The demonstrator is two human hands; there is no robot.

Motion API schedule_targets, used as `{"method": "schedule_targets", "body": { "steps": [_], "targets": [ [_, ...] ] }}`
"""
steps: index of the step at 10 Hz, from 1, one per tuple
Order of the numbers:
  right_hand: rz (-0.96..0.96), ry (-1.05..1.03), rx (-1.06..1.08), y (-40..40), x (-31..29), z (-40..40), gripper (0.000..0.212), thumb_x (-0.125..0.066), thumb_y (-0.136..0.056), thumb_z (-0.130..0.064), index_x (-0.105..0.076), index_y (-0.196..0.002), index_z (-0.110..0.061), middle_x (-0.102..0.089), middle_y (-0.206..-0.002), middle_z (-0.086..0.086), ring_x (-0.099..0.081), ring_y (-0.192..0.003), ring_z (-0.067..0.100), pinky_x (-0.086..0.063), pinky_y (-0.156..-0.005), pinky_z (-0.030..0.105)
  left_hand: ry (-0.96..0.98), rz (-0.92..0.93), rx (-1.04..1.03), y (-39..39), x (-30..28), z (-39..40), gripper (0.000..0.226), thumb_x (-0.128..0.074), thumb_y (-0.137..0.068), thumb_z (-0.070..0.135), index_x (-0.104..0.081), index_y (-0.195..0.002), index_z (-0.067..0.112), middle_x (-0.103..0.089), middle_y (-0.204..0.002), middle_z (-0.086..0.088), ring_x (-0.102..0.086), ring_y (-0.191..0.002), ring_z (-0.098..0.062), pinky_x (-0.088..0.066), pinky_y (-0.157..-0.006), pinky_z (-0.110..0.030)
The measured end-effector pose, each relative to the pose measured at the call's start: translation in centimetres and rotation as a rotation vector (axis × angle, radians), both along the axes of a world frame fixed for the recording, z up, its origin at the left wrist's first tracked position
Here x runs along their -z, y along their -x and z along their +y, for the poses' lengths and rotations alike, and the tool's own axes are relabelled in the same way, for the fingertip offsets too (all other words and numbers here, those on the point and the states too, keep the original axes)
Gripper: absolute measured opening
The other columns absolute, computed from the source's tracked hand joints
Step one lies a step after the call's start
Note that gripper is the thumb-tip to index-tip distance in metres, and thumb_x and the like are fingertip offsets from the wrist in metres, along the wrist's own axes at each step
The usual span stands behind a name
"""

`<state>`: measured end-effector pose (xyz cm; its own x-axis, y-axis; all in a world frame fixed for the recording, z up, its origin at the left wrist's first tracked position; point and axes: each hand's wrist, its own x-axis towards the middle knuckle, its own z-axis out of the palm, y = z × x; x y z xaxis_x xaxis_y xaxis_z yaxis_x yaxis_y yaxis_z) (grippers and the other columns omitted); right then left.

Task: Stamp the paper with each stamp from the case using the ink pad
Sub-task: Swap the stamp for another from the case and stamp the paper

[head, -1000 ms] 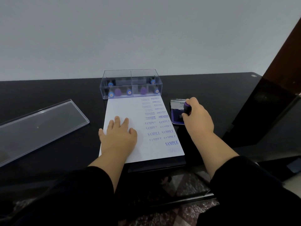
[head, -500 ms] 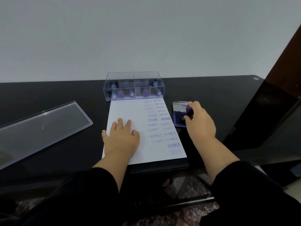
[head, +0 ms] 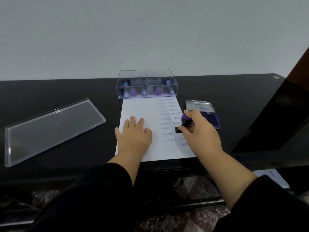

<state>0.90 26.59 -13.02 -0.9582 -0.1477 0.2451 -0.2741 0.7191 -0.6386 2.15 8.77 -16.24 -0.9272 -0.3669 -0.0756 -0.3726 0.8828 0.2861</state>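
Note:
A white paper [head: 138,108] lies on the black table, its right half filled with blue stamped words. My left hand [head: 133,136] rests flat on the paper's left part. My right hand [head: 199,131] grips a purple-topped stamp [head: 185,120] over the paper's right edge, its dark base low above the sheet. The open ink pad [head: 209,117] sits just right of the paper, partly hidden by my right hand. A clear case [head: 147,85] with several blue and purple stamps stands at the paper's far edge.
The clear case lid [head: 50,129] lies on the table at the left. A dark panel [head: 270,118] stands at the right. The black table's front edge [head: 66,174] runs below the paper.
My right hand has lifted the stamp off the ink pad and carried it left over the paper's right edge. My left hand stays flat on the paper.

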Motion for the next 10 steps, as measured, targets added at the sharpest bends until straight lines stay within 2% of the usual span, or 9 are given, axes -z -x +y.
{"method": "schedule_targets", "body": {
  "steps": [1, 4, 7, 9, 10],
  "targets": [
    [-0.002, 0.006, -0.034, -1.1, -0.1, -0.4, 0.034, -0.063, -0.088, -0.025, -0.050, -0.120, -0.027, -0.055, -0.101, -0.012, -0.055, -0.081, 0.009, -0.045, -0.072, 0.028, 0.001, -0.006, 0.002, 0.1, 0.0, 0.0, 0.054, -0.018, -0.099, 0.035, -0.009, -0.152, 0.028, 0.003, -0.160, 0.001, 0.003, -0.147, -0.017, 0.004, -0.115, -0.050],
    [-0.020, -0.062, -0.100, -2.7, 0.5, -0.7, 0.031, -0.064, -0.087, -0.027, -0.051, -0.115, -0.029, -0.049, -0.098, -0.024, -0.051, -0.079, 0.004, -0.036, -0.069, 0.017, 0.003, -0.007, 0.006, 0.1, 0.0, -0.1, 0.054, -0.019, -0.099, 0.035, -0.009, -0.152, 0.027, 0.002, -0.160, 0.000, 0.003, -0.147, -0.017, 0.003, -0.115, -0.051],
    [-0.010, -0.102, -0.132, -3.0, 0.5, -0.8, 0.034, -0.065, -0.087, -0.027, -0.052, -0.119, -0.028, -0.058, -0.112, -0.016, -0.049, -0.080, 0.004, -0.039, -0.073, 0.019, 0.016, -0.016, 0.014, 0.2, 0.1, -0.1, 0.054, -0.019, -0.100, 0.036, -0.009, -0.152, 0.027, 0.002, -0.160, 0.000, 0.003, -0.147, -0.019, 0.003, -0.115, -0.052],
    [-0.021, -0.131, -0.127, -3.1, 0.8, -1.0, 0.032, -0.064, -0.088, -0.027, -0.052, -0.117, -0.029, -0.060, -0.113, -0.015, -0.055, -0.086, 0.010, -0.041, -0.073, 0.022, 0.012, -0.020, 0.011, 0.2, 0.0, -0.1, 0.054, -0.018, -0.100, 0.035, -0.009, -0.152, 0.027, 0.004, -0.160, 0.000, 0.004, -0.147, -0.018, 0.004, -0.115, -0.051],
    [-0.010, -0.113, -0.112, -3.2, 1.0, -1.2, 0.029, -0.064, -0.087, -0.025, -0.054, -0.115, -0.028, -0.059, -0.105, -0.016, -0.057, -0.087, 0.011, -0.043, -0.073, 0.023, 0.011, -0.019, 0.011, 0.1, 0.0, -0.1, 0.054, -0.019, -0.099, 0.035, -0.009, -0.152, 0.027, 0.004, -0.160, 0.000, 0.004, -0.147, -0.018, 0.004, -0.115, -0.051]
  ]
}}
